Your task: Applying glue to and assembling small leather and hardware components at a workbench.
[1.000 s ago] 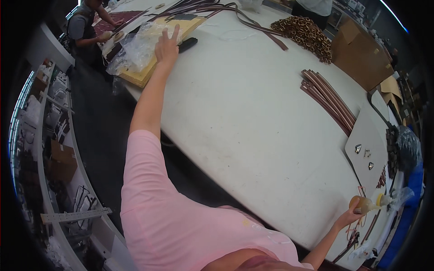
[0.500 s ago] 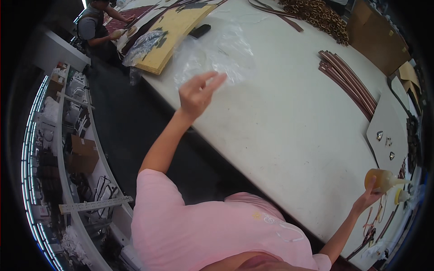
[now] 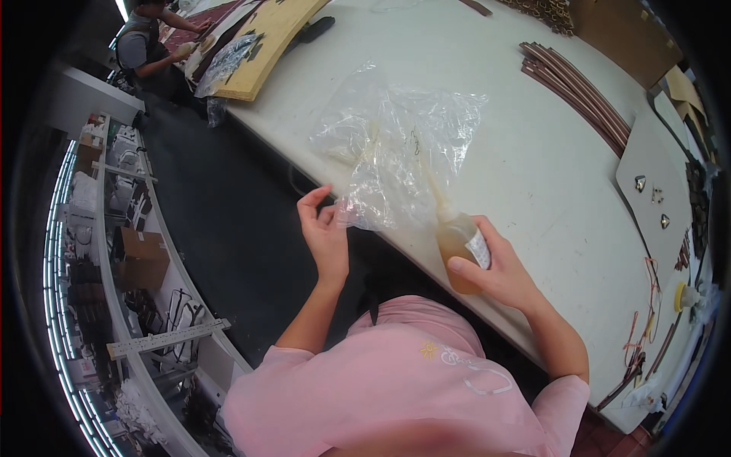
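Note:
My right hand (image 3: 495, 266) is wrapped round a squeeze bottle (image 3: 457, 244) of amber liquid with a long pale nozzle and a white label. The bottle stands tilted over the table's near edge, its nozzle pointing away from me and overlapping a clear plastic bag (image 3: 388, 167). This crumpled bag lies partly on the table and reaches toward me. At its near left corner is my left hand (image 3: 326, 236), fingers curled and closed on the bag's edge; the exact grip is partly hidden.
On the white table (image 3: 548, 206) lie brown strips (image 3: 579, 95), a grey board (image 3: 647, 183) with small metal fittings, and a yellow board (image 3: 266, 53). A gold chain pile (image 3: 537, 15) sits at the back. Shelving (image 3: 137, 251) stands left; a co-worker (image 3: 148, 46) works at far left.
My right hand has brought the bottle from the far right to the middle. My left hand has come down and nearer, and the plastic bag has moved toward me.

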`<state>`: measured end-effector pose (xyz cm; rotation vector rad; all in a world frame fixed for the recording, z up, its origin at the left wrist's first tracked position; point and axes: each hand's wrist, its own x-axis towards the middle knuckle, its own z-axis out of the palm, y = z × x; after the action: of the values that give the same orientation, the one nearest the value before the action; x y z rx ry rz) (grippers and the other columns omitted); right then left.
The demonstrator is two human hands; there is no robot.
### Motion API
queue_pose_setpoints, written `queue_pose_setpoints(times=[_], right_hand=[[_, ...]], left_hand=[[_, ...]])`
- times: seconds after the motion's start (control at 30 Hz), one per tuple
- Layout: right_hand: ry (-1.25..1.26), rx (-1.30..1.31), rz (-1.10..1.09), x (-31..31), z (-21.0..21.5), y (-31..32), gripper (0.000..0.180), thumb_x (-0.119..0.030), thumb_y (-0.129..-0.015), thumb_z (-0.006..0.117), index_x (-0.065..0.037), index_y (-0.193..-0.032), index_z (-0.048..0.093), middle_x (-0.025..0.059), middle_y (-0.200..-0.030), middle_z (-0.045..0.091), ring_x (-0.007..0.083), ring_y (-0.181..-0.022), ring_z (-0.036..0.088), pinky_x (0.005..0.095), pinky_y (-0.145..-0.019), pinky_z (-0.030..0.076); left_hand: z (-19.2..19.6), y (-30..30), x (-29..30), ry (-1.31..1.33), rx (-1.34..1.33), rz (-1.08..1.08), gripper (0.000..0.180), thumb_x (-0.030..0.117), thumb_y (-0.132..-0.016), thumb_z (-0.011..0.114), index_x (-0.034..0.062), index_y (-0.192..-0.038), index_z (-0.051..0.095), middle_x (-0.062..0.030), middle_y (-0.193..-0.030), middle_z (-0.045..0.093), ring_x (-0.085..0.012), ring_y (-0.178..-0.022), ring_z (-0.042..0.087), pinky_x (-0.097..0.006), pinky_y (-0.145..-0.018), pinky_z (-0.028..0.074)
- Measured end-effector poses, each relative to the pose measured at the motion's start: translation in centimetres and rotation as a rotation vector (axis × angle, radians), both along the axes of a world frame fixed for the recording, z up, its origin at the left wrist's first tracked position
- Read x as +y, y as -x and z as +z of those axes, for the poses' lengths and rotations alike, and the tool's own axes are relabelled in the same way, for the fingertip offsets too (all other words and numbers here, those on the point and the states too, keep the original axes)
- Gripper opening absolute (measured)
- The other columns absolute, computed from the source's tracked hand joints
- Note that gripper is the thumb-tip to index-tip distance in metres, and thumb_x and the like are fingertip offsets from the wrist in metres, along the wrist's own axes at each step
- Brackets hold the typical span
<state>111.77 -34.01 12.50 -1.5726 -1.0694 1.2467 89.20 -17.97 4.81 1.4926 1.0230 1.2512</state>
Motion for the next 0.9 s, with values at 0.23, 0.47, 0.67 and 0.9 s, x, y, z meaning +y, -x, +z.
queue_pose_setpoints(times=[0.23,0.47,0.67,0.9], right_hand=[[0.121,0.06,0.085,1.1,-2.8,0.9,0.053,-0.032,-0.094,0.067,-0.003,-0.134,0.049,0.0091,-0.116,0.061,0.0145,-0.109,0.054,0.0304,-0.097,0.043],[0.181,0.45,0.107,2.4,-2.4,0.6,0.051,-0.046,-0.094,0.062,-0.005,-0.123,0.053,0.0075,-0.092,0.062,0.0136,-0.076,0.064,0.0276,-0.055,0.052],[0.231,0.778,0.142,3.6,-3.3,0.0,0.05,-0.044,-0.094,0.061,-0.005,-0.124,0.053,0.008,-0.092,0.063,0.0143,-0.073,0.066,0.0279,-0.05,0.051],[-0.09,-0.505,-0.03,5.2,-2.3,4.8,0.057,-0.042,-0.092,0.065,-0.001,-0.128,0.047,0.024,-0.092,0.068,0.0353,-0.079,0.07,0.0448,-0.064,0.054]], left_hand=[[1.9,-1.6,0.5,0.828,-0.357,-0.539,0.047,0.027,-0.105,0.045,-0.0046,-0.139,0.046,-0.0201,-0.134,0.059,-0.029,-0.122,0.06,-0.041,-0.098,0.053],[1.9,-4.7,2.2,0.711,-0.463,-0.711,0.045,0.023,-0.1,0.059,0.0007,-0.138,0.051,-0.011,-0.133,0.059,-0.0182,-0.112,0.06,-0.032,-0.095,0.05],[1.2,-5.4,2.8,0.693,-0.439,-0.681,0.024,0.024,-0.101,0.058,0.0064,-0.116,0.062,0.0042,-0.094,0.058,-0.0027,-0.073,0.047,-0.02,-0.064,0.037],[1.1,-8.0,2.9,0.622,-0.602,-0.199,0.016,0.028,-0.102,0.057,0.0131,-0.099,0.062,0.0064,-0.087,0.054,-0.0052,-0.07,0.046,-0.023,-0.064,0.039]])
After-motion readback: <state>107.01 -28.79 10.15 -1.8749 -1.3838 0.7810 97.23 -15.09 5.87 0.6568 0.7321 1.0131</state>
